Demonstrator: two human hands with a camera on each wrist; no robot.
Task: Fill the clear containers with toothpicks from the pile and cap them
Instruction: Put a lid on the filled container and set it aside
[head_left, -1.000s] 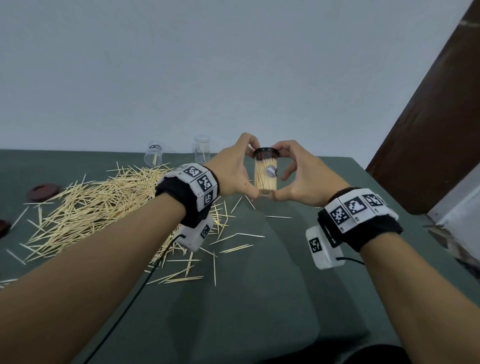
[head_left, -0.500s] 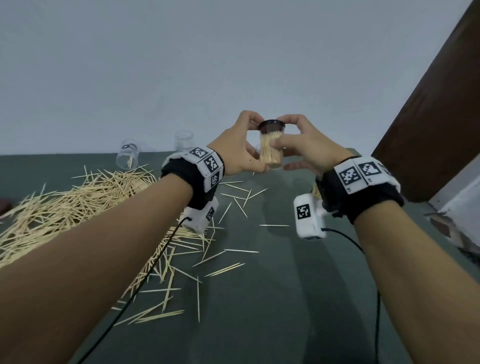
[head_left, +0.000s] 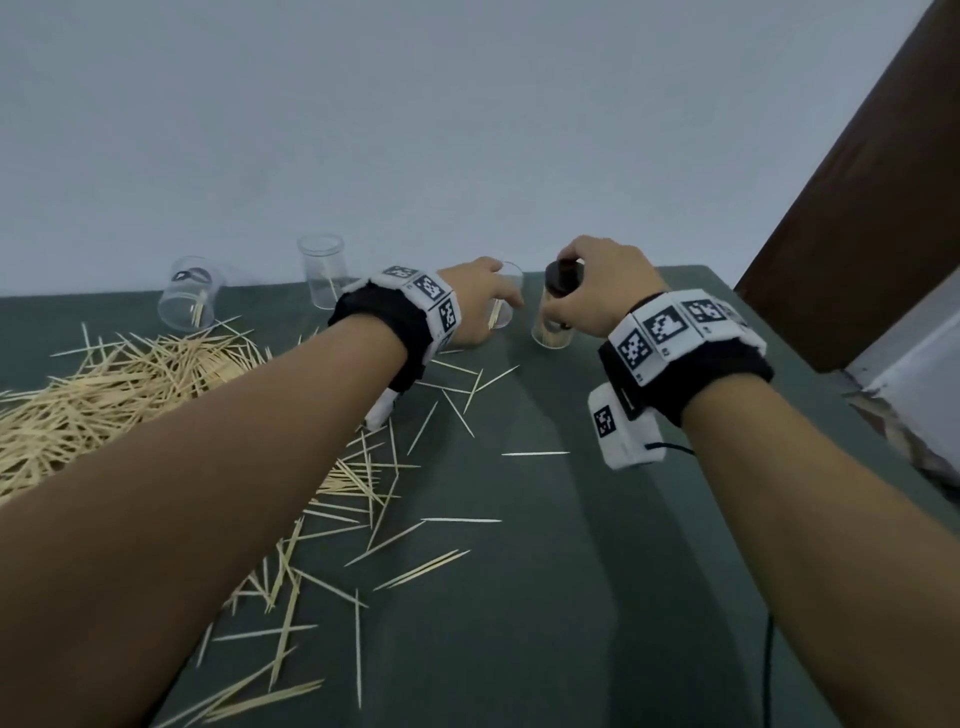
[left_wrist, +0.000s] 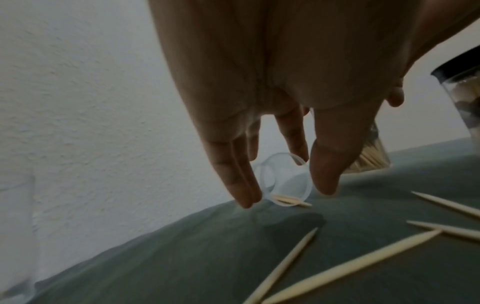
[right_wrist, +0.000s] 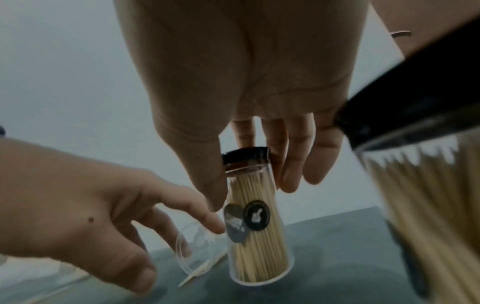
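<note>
Right hand (head_left: 602, 283) gripped the filled toothpick container (right_wrist: 255, 224) from above, thumb and fingers curled round the black cap (right_wrist: 245, 155) and upper wall. Container stood at the far side of the green table cover (head_left: 571, 623); the right wrist view showed it slightly tilted, its base at or just above the cloth, contact not clear. Top-down hold probably served to set the finished jar down among the done ones. Another capped, full container (right_wrist: 426, 185) sat very close to the right wrist camera, blurred, so this looked like the drop-off spot.

Left hand (head_left: 480, 306) reached for an open clear container (left_wrist: 283, 181) just left of the filled one. This one seemed tipped toward the camera, mouth showing in the left wrist view, a couple of toothpicks lying in it. Fingers (left_wrist: 241, 185) on one side and thumb on the other were spread round it, straight rather than curled; real contact couldn't be told, likely about to pinch. The spread matched the jar's width, ready to lift it for the next fill.

Two more clear containers stood further left near the wall: one upright (head_left: 322, 273), one leaning (head_left: 187, 301) with a few toothpicks inside. Toothpick pile (head_left: 114, 395) lay at left, strays scattered across the middle of the cloth. Loose caps not visible in these views.

Judgement: at least two jars done, three still uncapped and nearly empty.
</note>
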